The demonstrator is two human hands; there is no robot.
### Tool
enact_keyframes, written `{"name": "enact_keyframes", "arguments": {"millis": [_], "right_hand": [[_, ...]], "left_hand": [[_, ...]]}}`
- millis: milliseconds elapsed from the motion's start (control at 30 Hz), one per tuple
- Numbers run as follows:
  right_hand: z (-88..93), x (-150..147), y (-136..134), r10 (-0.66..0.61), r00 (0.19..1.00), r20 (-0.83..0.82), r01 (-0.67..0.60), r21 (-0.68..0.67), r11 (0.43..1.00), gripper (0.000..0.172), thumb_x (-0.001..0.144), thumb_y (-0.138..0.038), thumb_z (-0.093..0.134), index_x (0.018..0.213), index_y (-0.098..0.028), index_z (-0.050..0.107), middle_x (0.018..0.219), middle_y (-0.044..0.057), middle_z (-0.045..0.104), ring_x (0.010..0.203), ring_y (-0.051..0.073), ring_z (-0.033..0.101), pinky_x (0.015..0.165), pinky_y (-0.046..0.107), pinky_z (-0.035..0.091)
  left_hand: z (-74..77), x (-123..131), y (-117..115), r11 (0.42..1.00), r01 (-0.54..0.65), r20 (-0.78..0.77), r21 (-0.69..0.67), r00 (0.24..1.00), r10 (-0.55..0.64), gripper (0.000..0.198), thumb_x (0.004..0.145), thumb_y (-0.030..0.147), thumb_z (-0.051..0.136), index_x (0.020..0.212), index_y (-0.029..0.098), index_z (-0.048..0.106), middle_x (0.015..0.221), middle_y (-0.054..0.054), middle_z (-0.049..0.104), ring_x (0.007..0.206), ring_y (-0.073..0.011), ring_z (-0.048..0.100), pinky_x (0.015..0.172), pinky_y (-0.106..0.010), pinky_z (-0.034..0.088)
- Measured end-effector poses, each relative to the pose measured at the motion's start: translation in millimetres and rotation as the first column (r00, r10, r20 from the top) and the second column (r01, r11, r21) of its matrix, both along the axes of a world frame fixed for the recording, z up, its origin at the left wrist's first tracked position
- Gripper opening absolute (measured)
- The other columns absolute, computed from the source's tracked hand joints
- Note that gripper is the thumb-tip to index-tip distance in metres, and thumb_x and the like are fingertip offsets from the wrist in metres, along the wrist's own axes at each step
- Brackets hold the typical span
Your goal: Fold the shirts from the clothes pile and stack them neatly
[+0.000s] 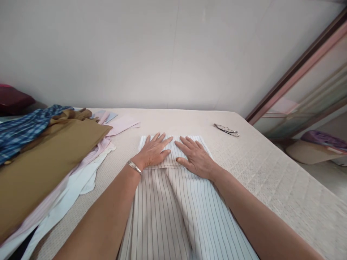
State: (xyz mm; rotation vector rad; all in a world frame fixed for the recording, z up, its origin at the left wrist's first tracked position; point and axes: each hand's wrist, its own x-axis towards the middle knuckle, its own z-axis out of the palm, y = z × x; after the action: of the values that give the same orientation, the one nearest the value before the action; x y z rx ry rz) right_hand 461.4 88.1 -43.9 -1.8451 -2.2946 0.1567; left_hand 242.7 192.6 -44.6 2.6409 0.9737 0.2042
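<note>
Reading both hands as open from my end: left grip (155,151) and right grip (197,159) lie palm down on the striped cloth (155,206), fingers spread, nothing pinched or lifted. Both sit at the cloth's far end, one each side of its midline, thumbs pointing inward, not touching each other. Bracelet (134,167) on the left wrist.

Status, my judgement: far end of the striped cloth is done or close to it. Far edge looks straight, stripes run parallel there. A crosswise line runs between the heels of the grips; seam or folded edge, I can't tell. Nearer part isn't flat: a deep lengthwise fold splits it. I'd count that as left to do, unless it's a pleat. Near end runs out of frame, can't judge it.

Outward: the cloth lies on a quilted mattress (173,121). Left of the cloth, a heap: tan garment (67,151) laid fairly smooth, blue plaid garment (29,124) bunched at the cloth's far left, pink cloth (124,124) and white cloth (81,180) sticking out loosely. Finished or waiting, can't tell. Beyond the cloth's far right corner, eyeglasses (227,130), clear of both grips. Wall (162,54) behind the cloth.
</note>
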Motion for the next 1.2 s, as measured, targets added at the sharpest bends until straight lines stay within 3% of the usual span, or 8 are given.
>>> {"name": "enact_keyframes", "arguments": {"millis": [300, 467, 633, 733, 833, 933, 1000, 1200], "right_hand": [[-6.2, 4, 0, -0.019, 1.000, 0.024, 0.020, -0.038, 0.999, 0.074, 0.101, -0.072, 0.026, 0.165, -0.034, 0.021, 0.173, 0.004, 0.016, 0.159, 0.032, 0.009, 0.124, 0.062, 0.018], [-11.3, 24, 3, -0.202, 0.979, 0.019, 0.203, -0.052, 0.978, 0.084, 0.099, -0.075, 0.023, 0.165, -0.024, 0.021, 0.172, 0.011, 0.015, 0.158, 0.033, 0.012, 0.124, 0.060, 0.019], [-14.3, 34, 0, -0.259, 0.966, 0.015, 0.260, -0.076, 0.963, 0.084, 0.099, -0.075, 0.024, 0.165, -0.024, 0.021, 0.173, 0.009, 0.012, 0.159, 0.031, 0.009, 0.126, 0.058, 0.015], [-12.6, 52, -43, -0.261, 0.965, -0.031, 0.257, -0.107, 0.961, 0.074, 0.103, -0.066, 0.021, 0.166, -0.028, 0.014, 0.174, 0.005, 0.009, 0.159, 0.028, 0.010, 0.127, 0.055, 0.017], [-13.9, 80, -129, -0.288, 0.955, -0.071, 0.284, -0.062, 0.957, 0.065, 0.107, -0.053, 0.022, 0.166, -0.035, 0.003, 0.174, 0.000, 0.007, 0.158, 0.026, 0.014, 0.125, 0.052, 0.027], [-19.6, 100, -218, -0.222, 0.974, 0.048, 0.221, 0.020, 0.975, 0.071, 0.103, -0.052, 0.039, 0.166, -0.039, 0.008, 0.173, 0.000, 0.014, 0.157, 0.031, 0.020, 0.125, 0.058, 0.024], [-22.6, 103, -256, -0.209, 0.971, 0.114, 0.208, 0.025, 0.978, 0.077, 0.100, -0.053, 0.046, 0.166, -0.037, 0.011, 0.172, 0.002, 0.016, 0.156, 0.033, 0.022, 0.125, 0.060, 0.023], [-16.7, 92, -264, -0.253, 0.960, 0.117, 0.258, -0.026, 0.966, 0.074, 0.102, -0.056, 0.044, 0.166, -0.037, 0.012, 0.173, 0.001, 0.012, 0.158, 0.029, 0.017, 0.126, 0.055, 0.023]], "left_hand": [[3.1, 0, 0, 0.999, 0.008, -0.089, 0.050, 0.996, -0.003, 0.058, 0.105, 0.050, 0.034, 0.160, 0.033, 0.033, 0.171, -0.010, 0.020, 0.158, -0.0352, 0.013, 0.123, -0.066, 0.012], [-5.4, -1, 4, 0.996, 0.027, -0.076, 0.091, 0.997, -0.020, 0.057, 0.106, 0.052, 0.030, 0.160, 0.035, 0.033, 0.171, -0.008, 0.019, 0.157, -0.0362, 0.014, 0.122, -0.067, 0.012], [-8.8, -1, 3, 0.990, 0.018, -0.071, 0.139, 0.997, -0.009, 0.057, 0.106, 0.051, 0.028, 0.160, 0.035, 0.034, 0.170, -0.010, 0.021, 0.156, -0.0375, 0.017, 0.121, -0.068, 0.014], [-8.2, -1, 2, 0.988, 0.018, -0.081, 0.153, 0.997, -0.006, 0.057, 0.106, 0.050, 0.029, 0.160, 0.034, 0.033, 0.170, -0.010, 0.022, 0.156, -0.0369, 0.018, 0.121, -0.067, 0.015], [-8.8, -1, 3, 0.988, 0.018, -0.087, 0.150, 0.996, -0.005, 0.056, 0.106, 0.049, 0.028, 0.160, 0.035, 0.034, 0.170, -0.009, 0.022, 0.156, -0.0359, 0.018, 0.121, -0.066, 0.014], [-11.2, -1, 5, 0.987, 0.021, -0.092, 0.159, 0.996, -0.006, 0.056, 0.106, 0.050, 0.028, 0.160, 0.036, 0.034, 0.170, -0.009, 0.022, 0.156, -0.0356, 0.018, 0.121, -0.066, 0.014], [-12.5, -2, 7, 0.986, 0.026, -0.101, 0.165, 0.995, -0.009, 0.057, 0.105, 0.051, 0.029, 0.160, 0.037, 0.033, 0.170, -0.008, 0.022, 0.156, -0.0351, 0.019, 0.121, -0.065, 0.015], [-7.0, 2, 6, 0.984, -0.009, -0.123, 0.180, 0.992, 0.032, 0.056, 0.106, 0.049, 0.025, 0.160, 0.035, 0.035, 0.170, -0.009, 0.023, 0.156, -0.0345, 0.018, 0.121, -0.062, 0.015]]}}
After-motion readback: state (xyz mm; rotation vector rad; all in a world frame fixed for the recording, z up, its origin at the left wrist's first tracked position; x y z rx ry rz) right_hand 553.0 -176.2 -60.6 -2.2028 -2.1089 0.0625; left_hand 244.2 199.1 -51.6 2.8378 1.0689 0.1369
